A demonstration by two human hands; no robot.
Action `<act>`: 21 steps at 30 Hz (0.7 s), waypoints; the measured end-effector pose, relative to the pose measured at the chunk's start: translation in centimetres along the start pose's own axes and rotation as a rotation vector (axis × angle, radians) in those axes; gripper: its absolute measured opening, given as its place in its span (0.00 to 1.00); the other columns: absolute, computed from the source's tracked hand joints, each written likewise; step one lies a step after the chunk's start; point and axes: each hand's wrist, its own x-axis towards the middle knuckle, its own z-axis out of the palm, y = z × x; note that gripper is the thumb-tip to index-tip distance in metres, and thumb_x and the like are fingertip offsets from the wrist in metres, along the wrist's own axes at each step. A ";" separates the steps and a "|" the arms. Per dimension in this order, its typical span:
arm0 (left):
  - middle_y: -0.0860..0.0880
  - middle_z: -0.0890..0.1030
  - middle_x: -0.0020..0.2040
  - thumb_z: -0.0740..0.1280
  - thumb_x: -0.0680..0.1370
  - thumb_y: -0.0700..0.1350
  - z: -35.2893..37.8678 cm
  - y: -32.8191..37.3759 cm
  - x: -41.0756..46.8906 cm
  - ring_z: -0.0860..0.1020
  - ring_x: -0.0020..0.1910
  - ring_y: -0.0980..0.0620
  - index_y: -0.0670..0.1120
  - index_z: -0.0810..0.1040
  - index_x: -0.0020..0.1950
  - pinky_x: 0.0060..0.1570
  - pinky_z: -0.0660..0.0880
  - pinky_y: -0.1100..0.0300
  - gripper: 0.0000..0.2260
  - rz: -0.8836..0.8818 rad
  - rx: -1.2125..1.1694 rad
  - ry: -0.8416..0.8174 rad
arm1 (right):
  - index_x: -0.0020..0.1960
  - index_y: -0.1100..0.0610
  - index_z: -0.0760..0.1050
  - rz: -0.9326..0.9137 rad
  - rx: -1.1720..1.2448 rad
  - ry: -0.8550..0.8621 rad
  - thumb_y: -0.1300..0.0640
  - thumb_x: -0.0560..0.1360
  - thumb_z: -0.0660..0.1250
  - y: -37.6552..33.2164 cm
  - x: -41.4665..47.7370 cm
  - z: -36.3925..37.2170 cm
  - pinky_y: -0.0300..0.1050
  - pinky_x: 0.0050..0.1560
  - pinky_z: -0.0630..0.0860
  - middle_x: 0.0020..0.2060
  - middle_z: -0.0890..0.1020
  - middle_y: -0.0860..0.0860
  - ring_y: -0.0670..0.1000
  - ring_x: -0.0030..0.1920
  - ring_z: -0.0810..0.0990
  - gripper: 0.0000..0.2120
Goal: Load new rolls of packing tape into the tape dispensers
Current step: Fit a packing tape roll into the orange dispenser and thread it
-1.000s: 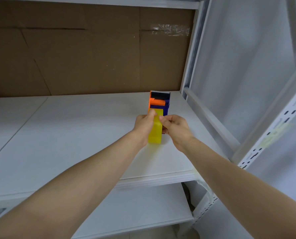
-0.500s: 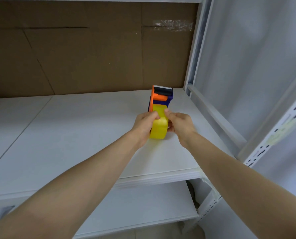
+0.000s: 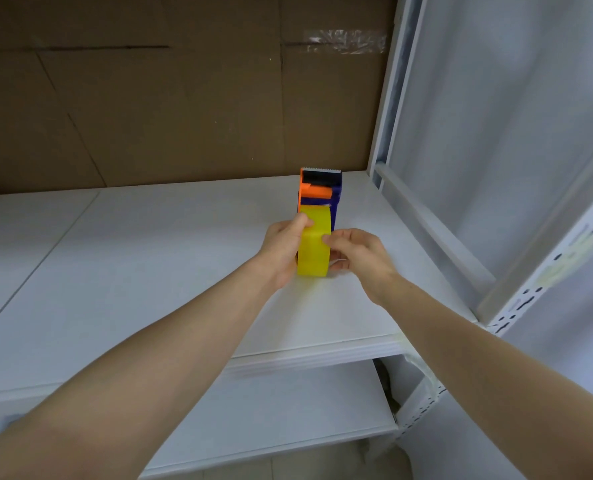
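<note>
Roll is seated in dispenser on shelf; threading is judged not yet done.
The yellow tape roll (image 3: 314, 247) is stood upright in the orange-and-blue dispenser (image 3: 319, 192) on the white shelf (image 3: 149, 271). Its left side is clasped by the left grip (image 3: 283, 251), thumb curled over the top; its near face is pinched by the right grip (image 3: 357, 254). No tape is seen led to the toothed blade. Hub seating cannot be told.

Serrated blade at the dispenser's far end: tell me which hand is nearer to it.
Left. The left hand grips the yellow tape roll from its left side, thumb high toward the serrated blade; the right hand pinches the roll lower down, farther back.
</note>
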 end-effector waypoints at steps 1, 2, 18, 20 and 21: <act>0.39 0.80 0.54 0.62 0.78 0.42 0.0 0.0 -0.1 0.80 0.47 0.45 0.42 0.75 0.57 0.45 0.78 0.55 0.09 0.009 -0.008 -0.025 | 0.56 0.61 0.74 0.023 0.036 0.020 0.55 0.74 0.69 -0.5 0.3 0.1 0.51 0.53 0.79 0.47 0.82 0.56 0.56 0.49 0.81 0.14; 0.39 0.80 0.53 0.61 0.78 0.41 0.0 0.0 -0.2 0.80 0.47 0.46 0.42 0.76 0.56 0.44 0.79 0.55 0.09 0.021 -0.019 -0.047 | 0.57 0.60 0.74 0.019 0.051 0.028 0.54 0.75 0.68 -0.9 0.5 0.2 0.51 0.52 0.79 0.47 0.82 0.56 0.55 0.50 0.81 0.14; 0.45 0.79 0.41 0.64 0.78 0.42 -0.2 -0.5 -0.4 0.78 0.39 0.49 0.46 0.76 0.43 0.42 0.75 0.57 0.04 0.045 0.019 0.039 | 0.51 0.63 0.77 0.058 -0.059 0.121 0.56 0.76 0.63 -3.8 0.8 -0.4 0.44 0.36 0.76 0.38 0.78 0.55 0.51 0.37 0.76 0.11; 0.45 0.80 0.41 0.65 0.77 0.41 0.0 -0.7 -0.5 0.78 0.39 0.49 0.45 0.77 0.42 0.42 0.75 0.57 0.05 0.059 0.031 0.032 | 0.45 0.62 0.77 0.034 -0.098 0.174 0.53 0.77 0.65 -4.2 1.0 -0.2 0.45 0.34 0.78 0.34 0.79 0.54 0.51 0.33 0.76 0.12; 0.45 0.80 0.42 0.65 0.77 0.41 0.1 -0.7 -0.5 0.78 0.39 0.49 0.45 0.78 0.42 0.41 0.75 0.58 0.05 0.065 0.038 0.033 | 0.42 0.61 0.77 0.018 -0.122 0.193 0.52 0.76 0.66 -4.4 1.0 -0.1 0.46 0.36 0.79 0.33 0.79 0.54 0.51 0.32 0.77 0.12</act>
